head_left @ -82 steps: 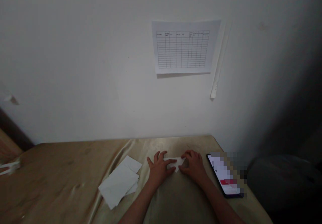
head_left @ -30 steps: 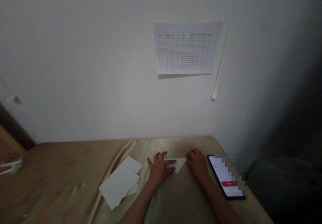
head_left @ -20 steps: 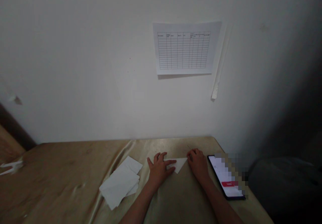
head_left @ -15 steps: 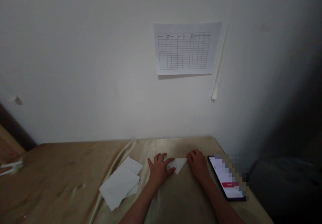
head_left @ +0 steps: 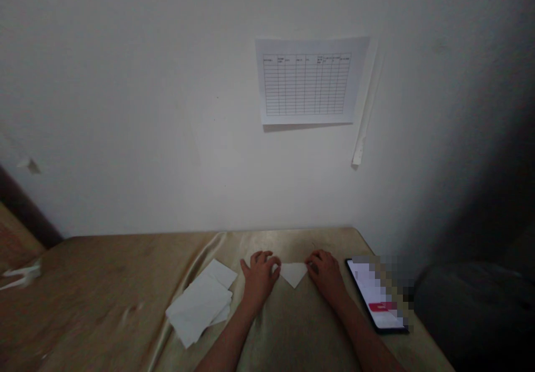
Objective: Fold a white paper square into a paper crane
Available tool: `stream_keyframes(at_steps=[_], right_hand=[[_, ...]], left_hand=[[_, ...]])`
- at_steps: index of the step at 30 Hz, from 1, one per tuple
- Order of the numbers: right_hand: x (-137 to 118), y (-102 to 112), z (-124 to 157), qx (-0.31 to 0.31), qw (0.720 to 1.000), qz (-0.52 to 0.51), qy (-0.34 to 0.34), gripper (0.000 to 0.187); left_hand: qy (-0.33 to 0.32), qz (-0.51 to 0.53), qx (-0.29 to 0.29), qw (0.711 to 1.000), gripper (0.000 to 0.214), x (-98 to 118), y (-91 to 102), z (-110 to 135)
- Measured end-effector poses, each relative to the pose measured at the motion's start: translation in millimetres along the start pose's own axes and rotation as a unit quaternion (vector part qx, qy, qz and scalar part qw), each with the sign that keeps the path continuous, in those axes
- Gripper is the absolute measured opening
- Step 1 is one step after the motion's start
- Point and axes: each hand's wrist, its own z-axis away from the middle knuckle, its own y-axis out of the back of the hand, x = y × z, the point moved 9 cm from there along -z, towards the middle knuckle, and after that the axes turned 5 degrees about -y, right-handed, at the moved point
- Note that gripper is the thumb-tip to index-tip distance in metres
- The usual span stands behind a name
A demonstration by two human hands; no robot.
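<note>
A small white folded paper (head_left: 293,275) lies on the cloth-covered table as a triangle, its point toward me and its long edge away. My left hand (head_left: 259,274) has thumb and forefinger closed at the triangle's left corner, while its other fingers are spread. At the right corner, the bent fingers of my right hand (head_left: 326,273) are pinched together on the paper. Both corners are partly covered by fingertips. Left of my left hand rests a loose stack of white paper sheets (head_left: 199,305).
A phone (head_left: 374,294) with a lit, partly blurred screen lies right of my right forearm. The tan tablecloth (head_left: 112,283) has a raised wrinkle near the sheets. Behind the table stands a wall with a printed table sheet (head_left: 307,82). A white object (head_left: 20,276) sits far left.
My left hand has shifted from over the triangle to its left corner, its thumb and forefinger coming closer together. The right hand has edged slightly left. More of the triangle shows.
</note>
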Motion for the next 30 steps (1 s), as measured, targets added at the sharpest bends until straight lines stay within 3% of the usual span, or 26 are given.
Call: stream_keyframes(at_steps=[9,19,24,30], right_hand=[[2.6,-0.6,-2.5,-0.006,1.000,-0.014,-0.003,0.026],[0.6,5.3,-1.1,0.000,1.000,-0.020,-0.004,0.017],[-2.0,7.9,2.4,-0.012,0.999,-0.033,-0.006,0.019],[-6.8,9.8,8.3,-0.009,0.999,-0.036,-0.018,0.033]], left_hand=[[0.033,-0.010,0.015,0.999,0.016,-15.2,7.1,-3.6],[0.012,-0.023,0.025,0.999,0.008,-9.4,7.9,-2.5],[-0.003,-0.048,0.002,0.999,0.021,-0.5,7.9,0.3],[0.000,-0.074,-0.032,0.997,0.052,7.1,2.4,4.3]])
